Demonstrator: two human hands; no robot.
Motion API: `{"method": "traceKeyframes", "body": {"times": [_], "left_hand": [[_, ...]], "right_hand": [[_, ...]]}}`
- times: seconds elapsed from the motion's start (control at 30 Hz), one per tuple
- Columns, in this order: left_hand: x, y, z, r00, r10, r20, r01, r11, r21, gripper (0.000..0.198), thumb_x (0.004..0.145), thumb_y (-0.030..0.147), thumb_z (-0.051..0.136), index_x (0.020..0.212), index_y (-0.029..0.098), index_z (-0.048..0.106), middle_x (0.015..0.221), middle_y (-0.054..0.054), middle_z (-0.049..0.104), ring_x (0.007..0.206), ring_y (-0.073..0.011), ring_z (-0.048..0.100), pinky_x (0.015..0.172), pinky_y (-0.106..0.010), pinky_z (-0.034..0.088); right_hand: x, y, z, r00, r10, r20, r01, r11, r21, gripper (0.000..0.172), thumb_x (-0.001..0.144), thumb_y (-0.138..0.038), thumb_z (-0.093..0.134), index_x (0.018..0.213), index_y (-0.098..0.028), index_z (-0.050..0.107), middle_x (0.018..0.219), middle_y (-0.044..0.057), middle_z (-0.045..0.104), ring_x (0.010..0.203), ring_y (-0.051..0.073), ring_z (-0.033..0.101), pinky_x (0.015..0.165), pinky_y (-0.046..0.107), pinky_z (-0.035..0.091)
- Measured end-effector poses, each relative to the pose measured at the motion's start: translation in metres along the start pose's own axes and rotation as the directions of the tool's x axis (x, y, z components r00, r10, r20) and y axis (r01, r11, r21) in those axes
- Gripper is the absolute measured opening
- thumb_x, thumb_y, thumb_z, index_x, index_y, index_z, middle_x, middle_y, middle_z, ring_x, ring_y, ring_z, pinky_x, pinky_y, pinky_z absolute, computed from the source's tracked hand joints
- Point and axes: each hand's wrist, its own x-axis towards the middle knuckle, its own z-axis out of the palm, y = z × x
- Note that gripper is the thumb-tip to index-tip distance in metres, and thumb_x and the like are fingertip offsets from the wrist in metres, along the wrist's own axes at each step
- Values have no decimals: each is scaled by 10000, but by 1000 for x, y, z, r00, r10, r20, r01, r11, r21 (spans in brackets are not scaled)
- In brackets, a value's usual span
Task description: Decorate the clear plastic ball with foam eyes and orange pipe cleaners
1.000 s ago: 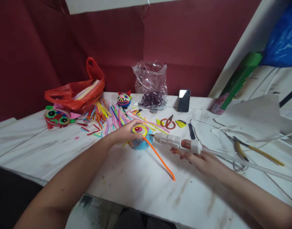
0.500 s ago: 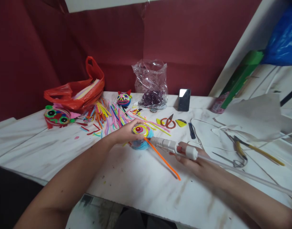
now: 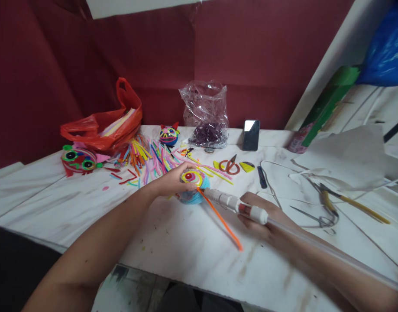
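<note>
My left hand (image 3: 171, 182) is closed around a small blue ball (image 3: 191, 196) with a round yellow, pink and red eye on its top, holding it on the white table (image 3: 192, 242). My right hand (image 3: 266, 219) grips a white glue gun (image 3: 237, 203) whose nozzle touches the ball's right side. A clear glue stick trails from the gun's back over my right forearm. An orange pipe cleaner (image 3: 220, 219) runs from the ball down and to the right, under the gun.
Several coloured pipe cleaner pieces (image 3: 147, 158) lie behind the ball, with a red plastic bag (image 3: 104, 123), two finished toy faces (image 3: 78, 159) (image 3: 169, 134), a clear bag (image 3: 207, 115), a phone (image 3: 251, 135), red scissors (image 3: 229, 166), pliers (image 3: 331, 201) and paper sheets (image 3: 348, 154).
My right hand has swung the glue gun lower and brought its nozzle against the ball. The orange pipe cleaner's free end shifted slightly. My left hand stayed on the ball.
</note>
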Motion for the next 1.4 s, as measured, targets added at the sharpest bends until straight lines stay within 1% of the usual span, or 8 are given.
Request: {"method": "traceKeyframes", "body": {"times": [0.2,0.37,0.6,0.7,0.9,1.07,1.3,1.4], "left_hand": [[0,-1,0,1000,-3,29,3,1000,-11,654,677,458,700,1244,225,474,1224,-43,544,1114,-244,556,889,-319,483],[-1,0,-1,1000,3,20,-3,1000,-5,670,665,467,708,1248,225,482,1221,-45,553,1115,-249,557,888,-318,483],[0,-3,-1,1000,9,21,-9,1000,3,668,674,452,710,1255,225,471,1280,-52,526,1186,-259,517,915,-323,475],[0,-4,-1,1000,2,22,-2,1000,5,672,676,447,712,1261,225,466,1271,-51,535,1171,-259,528,926,-334,470],[0,-4,0,999,-2,33,3,1000,-9,667,680,430,703,1266,223,462,1261,-51,543,1132,-252,550,888,-334,488],[0,-4,0,1000,11,10,-11,1000,0,666,669,429,712,1256,220,476,1251,-47,551,1140,-251,547,902,-327,481],[0,-1,-1,1000,7,28,-7,1000,-8,673,678,433,707,1266,213,464,1259,-57,558,1158,-257,546,892,-319,488],[0,-1,-1,1000,2,27,-2,1000,-5,665,678,424,706,1262,212,469,1281,-60,550,1171,-256,540,898,-321,489]], "right_hand": [[2,4,3,997,-63,-43,62,998,-23,140,857,-309,442,755,-238,505,685,27,579,606,155,556,541,265,433],[1,0,1,999,-37,-8,36,999,-29,144,879,-296,436,774,-233,511,702,25,580,635,153,568,571,266,441],[1,3,2,1000,-17,-24,16,1000,-22,151,868,-296,447,745,-229,503,687,26,566,635,154,569,564,263,440],[1,3,3,998,-46,-34,45,999,-21,174,857,-300,450,705,-228,493,646,20,552,594,150,552,535,260,435],[1,-3,-3,999,-37,-9,37,998,-49,147,878,-266,441,757,-219,510,706,27,575,633,146,571,561,252,449],[1,-5,-6,1000,-22,5,22,999,-41,155,865,-237,452,715,-220,485,683,21,567,626,146,566,551,246,443],[2,1,-2,992,-119,-32,117,990,-73,169,874,-229,438,711,-221,481,638,11,547,591,144,549,541,246,430],[2,3,-1,993,-113,-33,110,990,-84,170,874,-224,431,715,-217,491,637,14,548,602,147,553,548,249,434]]}}
